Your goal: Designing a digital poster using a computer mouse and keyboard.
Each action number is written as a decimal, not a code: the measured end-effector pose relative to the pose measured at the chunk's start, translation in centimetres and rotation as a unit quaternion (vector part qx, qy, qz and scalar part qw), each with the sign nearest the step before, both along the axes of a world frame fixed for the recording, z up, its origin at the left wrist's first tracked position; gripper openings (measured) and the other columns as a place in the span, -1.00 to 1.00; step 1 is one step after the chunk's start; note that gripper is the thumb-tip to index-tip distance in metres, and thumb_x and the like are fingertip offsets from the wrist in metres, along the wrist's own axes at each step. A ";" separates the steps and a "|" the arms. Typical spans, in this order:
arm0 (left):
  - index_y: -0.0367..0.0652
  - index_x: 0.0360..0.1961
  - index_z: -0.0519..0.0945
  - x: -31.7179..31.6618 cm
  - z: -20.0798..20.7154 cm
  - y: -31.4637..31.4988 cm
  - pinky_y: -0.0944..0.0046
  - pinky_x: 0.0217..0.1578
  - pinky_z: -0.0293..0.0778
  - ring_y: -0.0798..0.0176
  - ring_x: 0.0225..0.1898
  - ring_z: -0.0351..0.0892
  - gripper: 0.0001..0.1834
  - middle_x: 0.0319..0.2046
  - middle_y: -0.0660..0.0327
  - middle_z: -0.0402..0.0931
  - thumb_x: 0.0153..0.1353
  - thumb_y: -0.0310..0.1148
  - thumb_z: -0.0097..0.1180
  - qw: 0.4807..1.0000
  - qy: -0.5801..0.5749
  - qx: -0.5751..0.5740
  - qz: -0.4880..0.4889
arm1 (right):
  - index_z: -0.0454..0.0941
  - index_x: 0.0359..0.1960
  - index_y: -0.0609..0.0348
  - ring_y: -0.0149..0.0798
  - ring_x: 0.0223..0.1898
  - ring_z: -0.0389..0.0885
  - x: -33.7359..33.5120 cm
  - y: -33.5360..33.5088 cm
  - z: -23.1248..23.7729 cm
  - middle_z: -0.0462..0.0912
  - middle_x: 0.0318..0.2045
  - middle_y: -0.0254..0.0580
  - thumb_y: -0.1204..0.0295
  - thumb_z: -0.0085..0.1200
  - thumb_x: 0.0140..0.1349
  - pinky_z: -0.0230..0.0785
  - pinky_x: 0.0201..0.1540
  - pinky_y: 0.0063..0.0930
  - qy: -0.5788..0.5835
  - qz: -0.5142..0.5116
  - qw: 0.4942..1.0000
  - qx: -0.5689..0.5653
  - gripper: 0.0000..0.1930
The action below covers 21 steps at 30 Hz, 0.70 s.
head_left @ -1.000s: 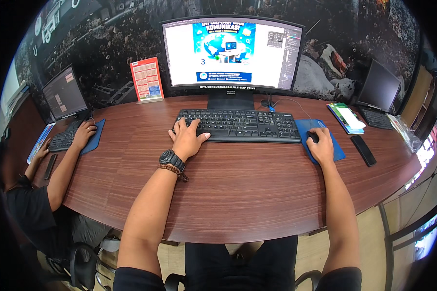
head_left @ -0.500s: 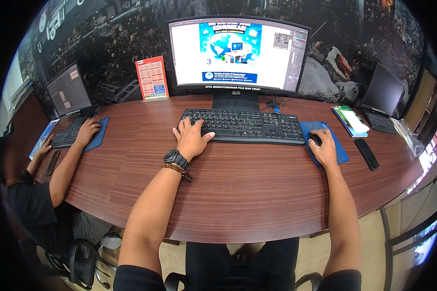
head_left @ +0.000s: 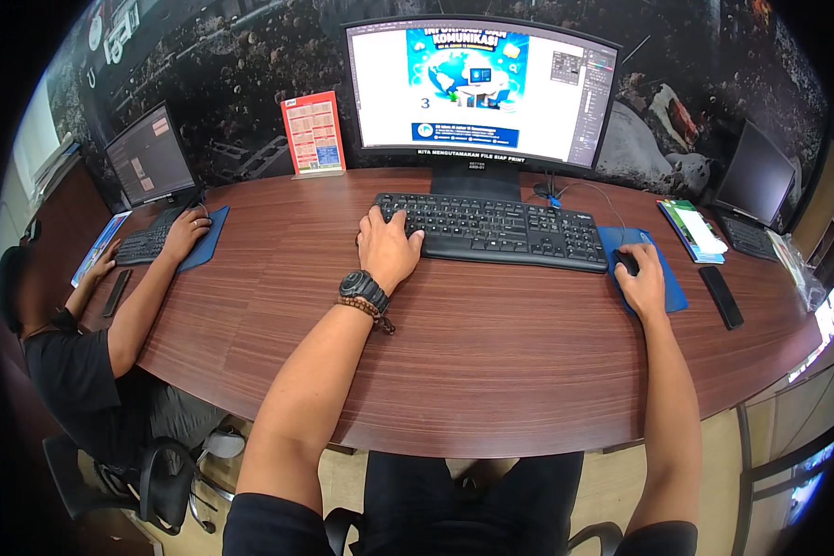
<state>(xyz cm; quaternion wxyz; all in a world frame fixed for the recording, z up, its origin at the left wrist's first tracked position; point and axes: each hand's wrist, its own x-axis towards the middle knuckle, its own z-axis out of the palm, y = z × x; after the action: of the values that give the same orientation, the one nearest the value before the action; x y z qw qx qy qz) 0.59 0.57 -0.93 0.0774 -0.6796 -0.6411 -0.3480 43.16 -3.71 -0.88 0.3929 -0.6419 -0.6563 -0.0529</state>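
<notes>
My left hand point(head_left: 389, 248) rests on the left end of a black keyboard point(head_left: 500, 232), its fingers slightly bent over the keys and the thumb out to the side. A black watch and a beaded bracelet circle that wrist. Over on the right, my right hand point(head_left: 643, 281) is wrapped round a black computer mouse point(head_left: 626, 263), which shows only in part. Under the mouse lies a blue mouse pad point(head_left: 669, 289). Behind the keyboard stands a wide monitor point(head_left: 377, 111), with a blue illustrated page with a globe open in an editing program.
A co-worker point(head_left: 83, 371) sits at the left, hands at another keyboard and mouse before a second monitor point(head_left: 153, 153). A red-framed printed card point(head_left: 313, 134) stands upright. A black phone point(head_left: 721, 296), booklets point(head_left: 690, 232) and another screen point(head_left: 756, 174) occupy the right of the brown desk point(head_left: 491, 361).
The whole view has shifted, so the desk and monitor sit farther right and a little higher. My left fingers look more bent on the keys; my right hand stays on the mouse.
</notes>
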 end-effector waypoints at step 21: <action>-0.26 0.08 0.59 -0.1 0.4 -0.1 -0.18 0.14 0.36 -0.29 0.15 0.35 -0.50 0.10 -0.22 0.36 0.22 -0.13 0.23 0.999 0.010 -0.034 0.006 | 0.63 -0.09 0.15 0.06 0.02 0.55 -0.1 0.1 0.0 0.55 -0.03 -0.07 0.39 0.15 0.09 0.42 0.09 -0.16 0.001 0.004 1.000 -0.002 -0.68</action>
<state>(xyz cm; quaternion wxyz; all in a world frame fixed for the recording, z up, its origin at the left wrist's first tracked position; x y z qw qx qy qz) 0.44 0.42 -0.55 0.0630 -0.6814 -0.6560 -0.3183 43.04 -3.65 -0.84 0.3925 -0.6398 -0.6589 -0.0493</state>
